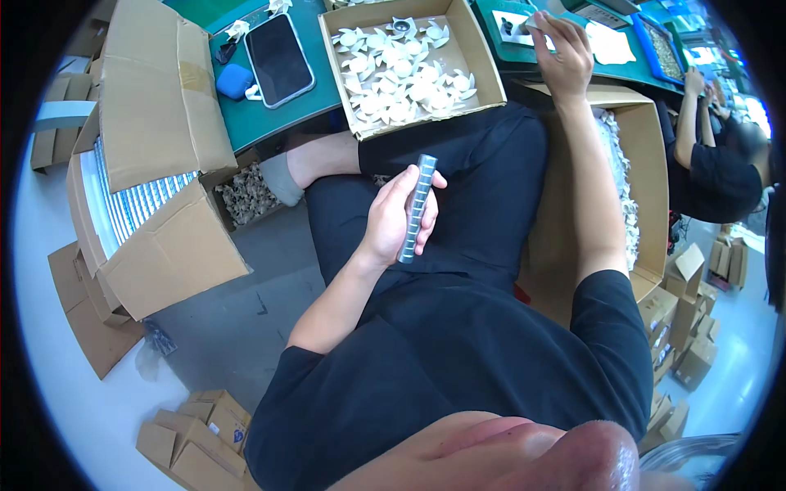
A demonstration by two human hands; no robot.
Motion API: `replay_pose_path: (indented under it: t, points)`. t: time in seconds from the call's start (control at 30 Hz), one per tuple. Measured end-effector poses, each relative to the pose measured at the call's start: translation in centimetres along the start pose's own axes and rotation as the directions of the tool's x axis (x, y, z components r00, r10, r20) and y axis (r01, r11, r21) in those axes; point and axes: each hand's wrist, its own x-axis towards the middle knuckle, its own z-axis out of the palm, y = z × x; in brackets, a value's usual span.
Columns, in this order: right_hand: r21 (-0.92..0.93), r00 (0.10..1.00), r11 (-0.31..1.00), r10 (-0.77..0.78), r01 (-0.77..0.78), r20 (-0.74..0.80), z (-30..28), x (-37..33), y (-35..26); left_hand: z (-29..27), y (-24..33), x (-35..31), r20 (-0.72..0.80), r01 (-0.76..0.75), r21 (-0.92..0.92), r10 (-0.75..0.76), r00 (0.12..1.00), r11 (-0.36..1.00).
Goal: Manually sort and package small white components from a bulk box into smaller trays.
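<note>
My left hand is closed around a grey segmented rod, which looks like short metal cylinders stacked end to end. It holds the rod tilted above my lap. My right hand reaches out to the bench at the upper right, thumb and fingers drawn together at a small pale fixture with dark round parts. Whatever is between those fingertips is too small to make out. Between the hands, on the bench edge, sits a shallow cardboard box of white bladed fan wheels; one wheel has a dark centre.
A phone and blue case lie on the green bench. At left, an open carton holds rows of metallic rods. A deep box of white parts stands right of my leg. Another person works far right.
</note>
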Motion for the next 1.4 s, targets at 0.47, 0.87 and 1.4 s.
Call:
replay_pose_path:
  t: [0.47,0.87,1.4]
  points:
    - [0.274,0.98,0.959,0.019,-0.075,0.199,-3.2,1.7,1.0,1.2,0.8,1.1,-0.032,-0.055,0.059,0.057,0.998,0.997]
    - [-0.2,0.661,0.883,0.454,-0.425,0.597,9.3,-1.3,12.5,1.2,-3.1,-1.9,-0.138,0.002,0.02,0.001,0.99,1.0]
    - [0.55,0.774,0.621,0.629,-0.558,0.075,3.0,-1.8,-3.0,0.3,-2.4,-1.9,-0.113,-0.018,0.051,0.024,0.993,0.999]
